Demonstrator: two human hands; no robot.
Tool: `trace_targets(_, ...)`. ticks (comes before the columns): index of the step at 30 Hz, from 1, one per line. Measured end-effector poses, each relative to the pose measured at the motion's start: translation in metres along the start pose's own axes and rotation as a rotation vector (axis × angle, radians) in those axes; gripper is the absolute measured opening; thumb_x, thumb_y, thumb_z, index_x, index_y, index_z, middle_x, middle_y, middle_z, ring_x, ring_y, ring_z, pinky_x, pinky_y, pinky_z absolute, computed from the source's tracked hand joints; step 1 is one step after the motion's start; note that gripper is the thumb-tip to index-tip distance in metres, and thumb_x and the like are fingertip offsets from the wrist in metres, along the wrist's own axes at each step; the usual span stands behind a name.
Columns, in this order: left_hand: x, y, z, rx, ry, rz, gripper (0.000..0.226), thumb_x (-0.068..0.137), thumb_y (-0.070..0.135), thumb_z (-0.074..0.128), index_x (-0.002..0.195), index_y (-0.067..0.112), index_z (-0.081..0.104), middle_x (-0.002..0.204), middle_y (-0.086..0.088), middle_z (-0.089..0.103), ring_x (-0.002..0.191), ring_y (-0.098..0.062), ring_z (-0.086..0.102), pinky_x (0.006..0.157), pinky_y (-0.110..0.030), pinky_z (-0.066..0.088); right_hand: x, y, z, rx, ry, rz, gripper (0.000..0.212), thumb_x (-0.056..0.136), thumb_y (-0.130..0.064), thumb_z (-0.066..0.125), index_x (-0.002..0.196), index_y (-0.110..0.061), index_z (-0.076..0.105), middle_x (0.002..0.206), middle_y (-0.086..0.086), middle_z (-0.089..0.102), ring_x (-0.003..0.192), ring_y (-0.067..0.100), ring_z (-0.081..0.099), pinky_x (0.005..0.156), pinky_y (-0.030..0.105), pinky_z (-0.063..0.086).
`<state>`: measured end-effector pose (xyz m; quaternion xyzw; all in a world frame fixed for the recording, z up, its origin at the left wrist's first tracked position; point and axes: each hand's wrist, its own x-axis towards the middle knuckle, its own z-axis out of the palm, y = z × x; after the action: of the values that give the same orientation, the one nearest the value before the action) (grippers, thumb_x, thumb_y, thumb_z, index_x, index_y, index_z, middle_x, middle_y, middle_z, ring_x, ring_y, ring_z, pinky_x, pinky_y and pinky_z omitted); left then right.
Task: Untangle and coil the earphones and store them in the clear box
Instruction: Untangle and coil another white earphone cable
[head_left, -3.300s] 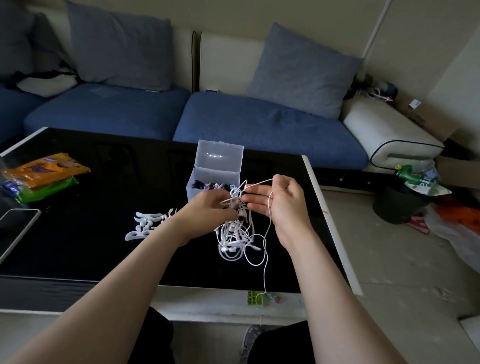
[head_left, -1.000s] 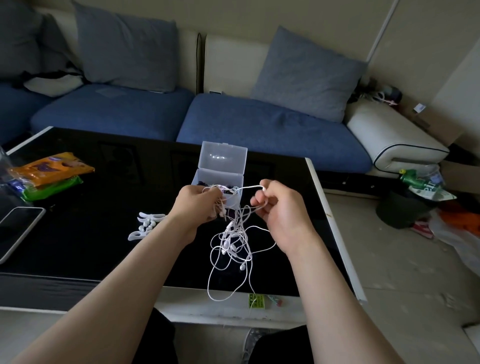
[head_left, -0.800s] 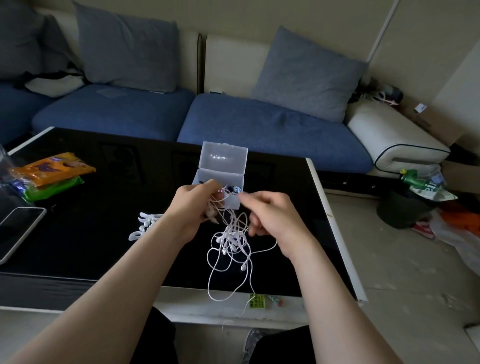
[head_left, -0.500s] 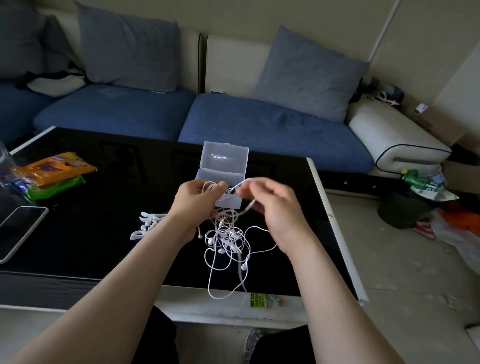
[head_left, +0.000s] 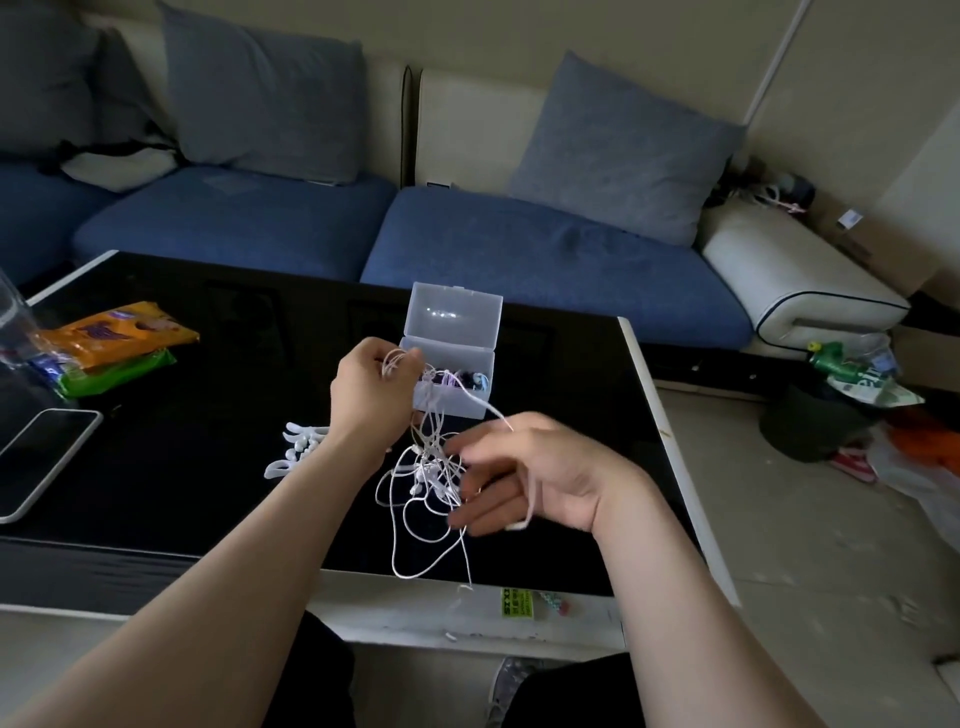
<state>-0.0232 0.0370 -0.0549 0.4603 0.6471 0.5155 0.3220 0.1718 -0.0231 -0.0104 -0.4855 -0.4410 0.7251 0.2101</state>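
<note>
Black table (head_left: 208, 467): phone (head_left: 44, 460) at left edge; orange packet (head_left: 119, 332) lying on green packet (head_left: 119, 371); white clips (head_left: 296, 449) near centre. Blue sofa (head_left: 519, 260) with grey cushions (head_left: 618, 150) behind. Dark bin (head_left: 810, 426) on floor, right.

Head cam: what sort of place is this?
Most likely a home living room. A blue sofa with grey cushions stands against the wall. A low black coffee table sits in front of it, with a phone lying on top.
</note>
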Motion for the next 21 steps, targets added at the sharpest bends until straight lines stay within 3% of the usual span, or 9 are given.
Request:
trace_targets(2, -0.001, 0.001, 0.002, -0.010, -0.086, 0.052, 0.022, 0.097, 0.038, 0.073, 0.086, 0.020, 0.067, 0.079, -0.006, 0.072, 0.062, -0.021, 0.066, 0.059, -0.040, 0.058, 0.001, 0.002, 0.003, 0.029, -0.047, 0.021, 0.039, 0.097, 0.005, 0.065, 0.135, 0.006, 0.056, 0.090, 0.024, 0.073, 0.094, 0.048, 0.077, 0.076, 0.048, 0.067)
trace_targets(4, -0.003, 0.002, 0.004, -0.002, -0.145, 0.089, 0.022, 0.096, 0.036, 0.075, 0.087, 0.017, 0.069, 0.081, -0.004, 0.073, 0.062, -0.015, 0.064, 0.059, -0.040, 0.059, 0.003, 0.002, 0.002, 0.074, -0.048, -0.002, 0.036, 0.096, 0.007, 0.065, 0.131, 0.008, 0.057, 0.092, 0.027, 0.073, 0.094, 0.047, 0.076, 0.077, 0.047, 0.067)
trace_targets(7, -0.007, 0.003, 0.004, 0.020, -0.233, 0.138, 0.023, 0.094, 0.034, 0.079, 0.088, 0.013, 0.071, 0.077, -0.001, 0.072, 0.060, -0.009, 0.063, 0.058, -0.035, 0.057, 0.001, 0.000, 0.001, 0.104, -0.048, -0.048, 0.031, 0.097, -0.009, 0.071, 0.122, 0.006, 0.062, 0.098, 0.029, 0.074, 0.097, 0.047, 0.076, 0.079, 0.045, 0.067)
trace_targets(10, -0.010, 0.004, 0.003, 0.050, -0.301, 0.161, 0.026, 0.090, 0.034, 0.083, 0.086, 0.011, 0.071, 0.074, -0.005, 0.071, 0.060, -0.010, 0.063, 0.054, -0.028, 0.054, 0.000, -0.003, 0.004, 0.101, 0.013, -0.044, 0.050, 0.097, -0.030, 0.073, 0.127, 0.007, 0.062, 0.103, 0.032, 0.076, 0.095, 0.046, 0.078, 0.079, 0.043, 0.067)
trace_targets(14, -0.010, 0.002, 0.002, 0.197, -0.315, 0.231, 0.026, 0.082, 0.039, 0.088, 0.078, 0.021, 0.071, 0.068, 0.004, 0.069, 0.059, -0.009, 0.062, 0.059, -0.031, 0.052, 0.010, -0.005, 0.001, 0.081, 0.243, -0.065, 0.038, 0.102, -0.031, 0.061, 0.120, 0.002, 0.069, 0.096, 0.027, 0.078, 0.077, 0.038, 0.079, 0.066, 0.037, 0.065)
trace_targets(16, -0.013, 0.003, 0.004, 0.264, -0.312, 0.261, 0.024, 0.082, 0.039, 0.088, 0.078, 0.023, 0.070, 0.069, 0.006, 0.069, 0.063, -0.009, 0.063, 0.061, -0.029, 0.052, 0.019, 0.002, -0.003, -0.061, 0.363, -0.139, 0.025, 0.101, -0.027, 0.063, 0.108, -0.004, 0.073, 0.093, 0.023, 0.079, 0.064, 0.029, 0.075, 0.056, 0.031, 0.059)
trace_targets(18, -0.016, 0.005, 0.005, 0.303, -0.315, 0.283, 0.022, 0.084, 0.038, 0.086, 0.079, 0.022, 0.070, 0.071, 0.006, 0.070, 0.067, -0.010, 0.066, 0.061, -0.027, 0.052, 0.025, 0.010, -0.004, -0.220, 0.376, -0.256, 0.018, 0.102, -0.024, 0.067, 0.101, -0.007, 0.074, 0.091, 0.019, 0.079, 0.057, 0.022, 0.069, 0.050, 0.027, 0.053)
trace_targets(21, -0.017, 0.006, 0.006, 0.292, -0.330, 0.277, 0.020, 0.087, 0.039, 0.082, 0.081, 0.024, 0.070, 0.074, 0.006, 0.072, 0.067, -0.011, 0.069, 0.058, -0.026, 0.054, 0.029, 0.013, -0.005, -0.337, 0.439, -0.365, 0.025, 0.107, -0.021, 0.062, 0.096, -0.003, 0.074, 0.082, 0.013, 0.079, 0.053, 0.021, 0.067, 0.047, 0.027, 0.048)
